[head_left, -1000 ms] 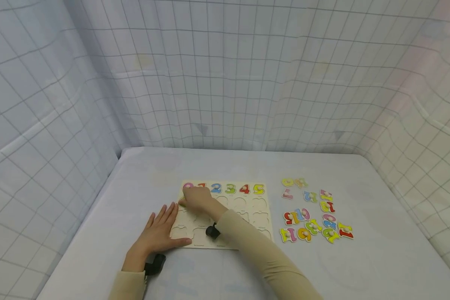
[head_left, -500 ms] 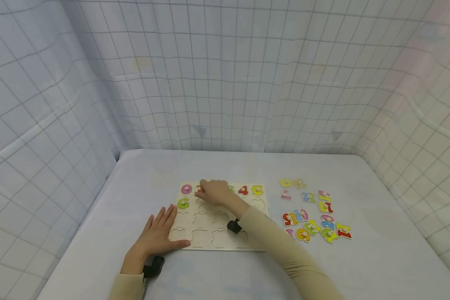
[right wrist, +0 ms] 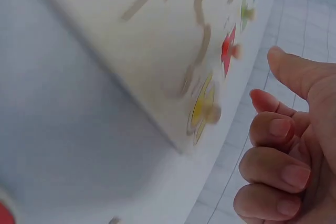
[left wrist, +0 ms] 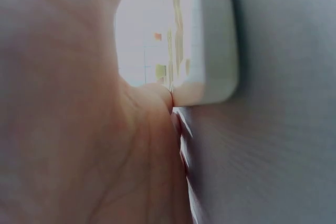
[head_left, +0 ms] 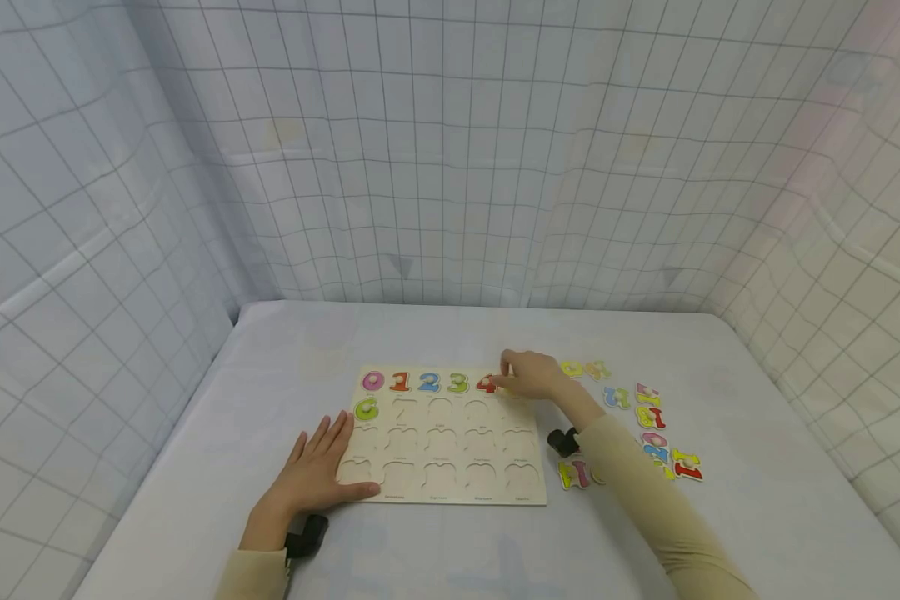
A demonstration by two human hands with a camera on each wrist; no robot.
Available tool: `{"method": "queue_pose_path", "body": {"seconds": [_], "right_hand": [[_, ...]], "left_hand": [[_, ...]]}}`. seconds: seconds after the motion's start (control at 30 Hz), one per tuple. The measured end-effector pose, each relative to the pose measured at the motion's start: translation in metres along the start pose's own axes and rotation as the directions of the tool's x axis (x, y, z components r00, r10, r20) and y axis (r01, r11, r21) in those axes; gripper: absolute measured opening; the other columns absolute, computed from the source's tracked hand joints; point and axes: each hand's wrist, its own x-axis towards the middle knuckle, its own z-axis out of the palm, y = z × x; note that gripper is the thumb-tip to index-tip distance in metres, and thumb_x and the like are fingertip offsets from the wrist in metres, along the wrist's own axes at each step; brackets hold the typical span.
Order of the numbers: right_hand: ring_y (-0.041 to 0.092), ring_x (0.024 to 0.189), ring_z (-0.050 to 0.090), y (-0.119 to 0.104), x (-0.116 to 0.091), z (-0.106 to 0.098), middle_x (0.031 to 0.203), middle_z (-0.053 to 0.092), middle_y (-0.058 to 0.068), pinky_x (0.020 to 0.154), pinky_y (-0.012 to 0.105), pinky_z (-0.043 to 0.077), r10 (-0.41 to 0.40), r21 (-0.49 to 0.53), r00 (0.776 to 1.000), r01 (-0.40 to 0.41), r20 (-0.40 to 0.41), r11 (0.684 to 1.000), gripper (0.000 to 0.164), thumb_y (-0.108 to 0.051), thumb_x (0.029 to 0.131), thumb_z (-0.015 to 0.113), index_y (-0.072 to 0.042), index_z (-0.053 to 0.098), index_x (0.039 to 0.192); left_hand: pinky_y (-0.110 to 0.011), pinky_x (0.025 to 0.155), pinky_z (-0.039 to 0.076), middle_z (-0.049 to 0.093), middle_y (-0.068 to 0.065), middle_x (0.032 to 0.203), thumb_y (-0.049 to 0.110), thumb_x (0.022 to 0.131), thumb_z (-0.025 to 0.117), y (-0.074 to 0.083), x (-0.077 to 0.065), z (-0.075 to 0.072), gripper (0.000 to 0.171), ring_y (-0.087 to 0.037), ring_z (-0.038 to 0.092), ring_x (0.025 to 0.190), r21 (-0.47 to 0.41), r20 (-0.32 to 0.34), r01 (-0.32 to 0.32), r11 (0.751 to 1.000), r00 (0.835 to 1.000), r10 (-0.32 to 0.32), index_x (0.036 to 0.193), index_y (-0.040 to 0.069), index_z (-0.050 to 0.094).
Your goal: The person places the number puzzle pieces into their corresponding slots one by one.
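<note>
A pale wooden number puzzle board (head_left: 420, 423) lies on the table. Its top row holds number pieces: a pink 0 (head_left: 372, 381), a red 1 (head_left: 400, 382), a blue 2 (head_left: 429, 382), a green 3 (head_left: 457, 383), a red 4 (head_left: 484, 383) and a yellow 5 (right wrist: 202, 111). Below the 0 sits a green 6 (head_left: 366, 408). My left hand (head_left: 315, 467) rests flat on the board's left edge, fingers spread. Above the board's top right corner is my right hand (head_left: 532, 375), holding nothing; its fingers are loosely curled, thumb apart, and it partly covers the 5 in the head view.
Loose number pieces are scattered right of the board, among them a red and yellow 11 (head_left: 687, 465), a yellow and pink piece (head_left: 573, 474) and a blue and green piece (head_left: 617, 397). My right sleeve (head_left: 645, 492) hides several. Gridded white curtains (head_left: 457, 167) surround the table.
My right hand has left the green 6, which lies in the second row, and swept right across the top row to the board's right corner. The left hand stays put.
</note>
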Motion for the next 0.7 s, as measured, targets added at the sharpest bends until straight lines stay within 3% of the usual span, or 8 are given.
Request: {"method": "queue_pose_path", "body": {"seconds": [0.2, 0.3, 0.47, 0.7], "right_hand": [[0.015, 0.054, 0.049, 0.041, -0.024, -0.012, 0.064, 0.054, 0.000, 0.049, 0.029, 0.039, 0.179, 0.002, 0.981, -0.180, 0.074, 0.984, 0.032, -0.045, 0.092, 0.058, -0.013, 0.056, 0.095], [0.016, 0.059, 0.051, 0.056, -0.033, -0.014, 0.069, 0.056, 0.000, 0.053, 0.030, 0.041, 0.230, -0.026, 0.967, -0.229, 0.105, 0.973, 0.035, -0.044, 0.091, 0.060, -0.010, 0.057, 0.098], [0.019, 0.068, 0.051, 0.069, -0.041, -0.015, 0.077, 0.057, 0.001, 0.061, 0.034, 0.044, 0.242, -0.067, 0.961, -0.235, 0.132, 0.970, 0.035, -0.042, 0.088, 0.065, -0.008, 0.058, 0.097], [0.021, 0.078, 0.056, 0.077, -0.048, -0.012, 0.090, 0.062, 0.004, 0.075, 0.043, 0.048, 0.198, -0.086, 0.967, -0.186, 0.159, 0.979, 0.031, -0.034, 0.090, 0.063, -0.007, 0.059, 0.104]], "left_hand": [[-0.059, 0.108, -0.001, 0.014, -0.017, 0.156, 0.071, 0.071, 0.063, 0.000, 0.000, -0.001, 0.117, -0.039, 0.006, 0.141, -0.012, -0.004, -0.003, 1.000, 1.000, 0.003, 0.150, -0.001, 0.016], [-0.059, 0.108, -0.001, 0.014, -0.017, 0.156, 0.071, 0.071, 0.063, 0.000, 0.000, 0.000, 0.117, -0.038, 0.006, 0.141, -0.010, -0.006, -0.003, 1.000, 1.000, 0.003, 0.150, -0.001, 0.016], [-0.059, 0.108, -0.001, 0.014, -0.017, 0.156, 0.072, 0.071, 0.063, 0.001, 0.000, -0.001, 0.117, -0.038, 0.006, 0.141, -0.007, -0.004, -0.003, 1.000, 1.000, 0.003, 0.150, 0.000, 0.016], [-0.059, 0.108, -0.001, 0.014, -0.017, 0.156, 0.070, 0.072, 0.064, 0.003, -0.001, -0.002, 0.116, -0.038, 0.006, 0.141, -0.013, 0.005, -0.002, 1.000, 1.000, 0.002, 0.150, -0.001, 0.016]]}}
